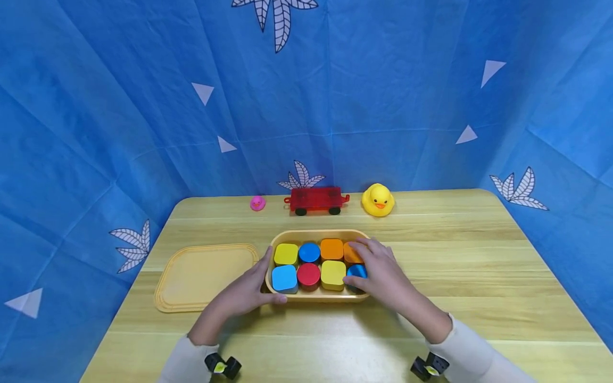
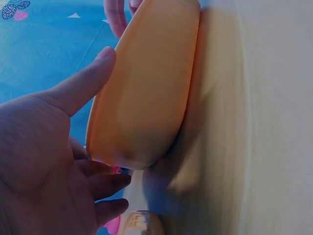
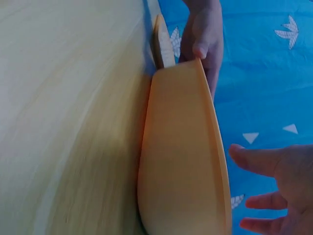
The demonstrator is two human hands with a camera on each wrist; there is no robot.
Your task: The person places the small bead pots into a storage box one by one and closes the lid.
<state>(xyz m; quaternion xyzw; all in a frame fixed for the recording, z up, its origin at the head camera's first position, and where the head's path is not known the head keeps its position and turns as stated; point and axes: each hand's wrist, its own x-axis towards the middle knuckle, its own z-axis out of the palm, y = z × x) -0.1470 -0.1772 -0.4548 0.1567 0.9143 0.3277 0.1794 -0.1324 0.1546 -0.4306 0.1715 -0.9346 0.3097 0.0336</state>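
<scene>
A light orange plastic box (image 1: 318, 299) with rounded corners stands on the table, its colored blocks set in two rows. At its left end my left hand (image 1: 244, 290) holds the rim, thumb along the near side and fingers round the end. My right hand (image 1: 383, 271) reaches over the right end with thumb and fingers spread. Beneath it, an orange block (image 1: 351, 256) and a dark blue round block (image 1: 356, 272) are partly covered. In the right wrist view the right thumb (image 3: 254, 159) is apart from the rim; whether fingertips touch a block, I cannot tell.
Left of the box lies a flat, light orange lid (image 1: 206, 279). Along the back edge stand a small pink duck (image 1: 257, 203), a red toy wagon (image 1: 316, 199) and a yellow duck (image 1: 378, 200). Blue patterned cloth (image 1: 383, 106) hangs behind the table.
</scene>
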